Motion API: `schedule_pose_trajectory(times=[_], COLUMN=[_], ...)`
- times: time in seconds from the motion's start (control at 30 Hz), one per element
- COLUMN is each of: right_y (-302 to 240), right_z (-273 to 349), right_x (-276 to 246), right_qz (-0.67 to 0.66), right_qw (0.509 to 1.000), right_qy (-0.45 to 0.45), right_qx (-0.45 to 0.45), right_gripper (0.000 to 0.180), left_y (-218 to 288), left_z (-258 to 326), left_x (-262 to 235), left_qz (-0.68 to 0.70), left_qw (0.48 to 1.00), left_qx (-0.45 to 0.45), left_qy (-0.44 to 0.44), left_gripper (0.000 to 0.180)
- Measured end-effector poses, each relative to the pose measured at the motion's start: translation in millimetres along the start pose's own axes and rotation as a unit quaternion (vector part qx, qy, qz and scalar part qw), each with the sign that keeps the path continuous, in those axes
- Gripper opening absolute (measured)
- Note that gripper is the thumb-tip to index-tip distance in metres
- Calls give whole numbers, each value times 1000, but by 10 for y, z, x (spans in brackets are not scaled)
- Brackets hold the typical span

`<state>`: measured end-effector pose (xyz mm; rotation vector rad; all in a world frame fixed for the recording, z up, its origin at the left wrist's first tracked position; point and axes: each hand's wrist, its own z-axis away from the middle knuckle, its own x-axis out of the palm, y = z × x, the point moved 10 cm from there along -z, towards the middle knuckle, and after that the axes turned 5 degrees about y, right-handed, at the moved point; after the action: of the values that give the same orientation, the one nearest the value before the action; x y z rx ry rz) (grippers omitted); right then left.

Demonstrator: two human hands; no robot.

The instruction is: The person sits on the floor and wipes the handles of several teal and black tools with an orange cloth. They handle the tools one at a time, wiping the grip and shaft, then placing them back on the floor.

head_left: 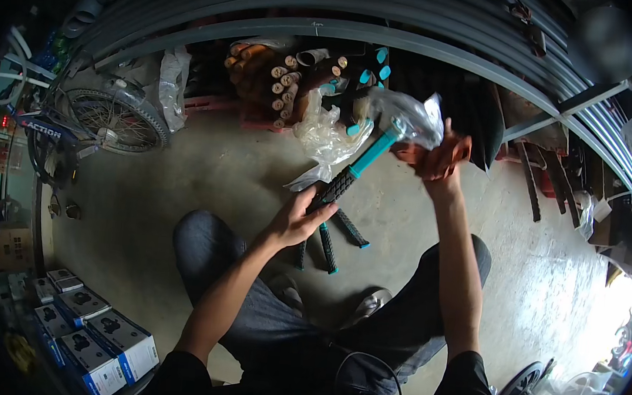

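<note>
My left hand (301, 218) is closed round the black ribbed grip of a tool (367, 157) with a teal shaft, held at a slant above the floor. Clear plastic wrapping (413, 117) covers the tool's head, so its kind is hard to make out. Beside that head, my right hand (444, 172) grips a crumpled orange-brown cloth (449, 154); motion blurs the fingers somewhat. Below my left hand, several more black grips (329, 252) with teal ends point toward me, near my feet. A loose clear plastic bag (327, 135) lies just beyond the held tool.
Wooden handles (284, 87) are stacked under a rack of long grey metal pipes (322, 27). A bicycle wheel (114, 122) stands at the left. Boxes (100, 340) are piled at the lower left. A small wheel (520, 383) lies at the lower right on the concrete floor (144, 206).
</note>
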<state>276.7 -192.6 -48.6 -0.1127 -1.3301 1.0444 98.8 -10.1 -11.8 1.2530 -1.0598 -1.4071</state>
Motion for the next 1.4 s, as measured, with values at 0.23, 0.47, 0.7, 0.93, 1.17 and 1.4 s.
schedule_pose_trajectory(times=[0.23,0.47,0.7,0.93,1.17,1.4], right_y=[257,255,490,532,481,763], right_z=[408,208,556,111,289,341], right_x=[794,392,1303,845,667,391], right_qz=[223,90,435,150,145,38], right_qw=[938,978,876,987,960,983], right_qy=[224,182,-26,27,-85,153], right_qx=[-141,-51,-208,-57,-225,-97], right_gripper=[46,59,63,34,31,26], left_y=[94,26,-97,21,15,200], left_z=[58,-69,-126,-63,-24,93], left_x=[350,505,269,291,421,361], left_qz=[41,10,238,21,-21,21], left_qw=[998,1000,961,999,1000,998], left_qx=[-49,-16,-126,-35,9,-7], left_qy=[15,12,59,29,8,55], left_gripper=[31,39,12,35,29,25])
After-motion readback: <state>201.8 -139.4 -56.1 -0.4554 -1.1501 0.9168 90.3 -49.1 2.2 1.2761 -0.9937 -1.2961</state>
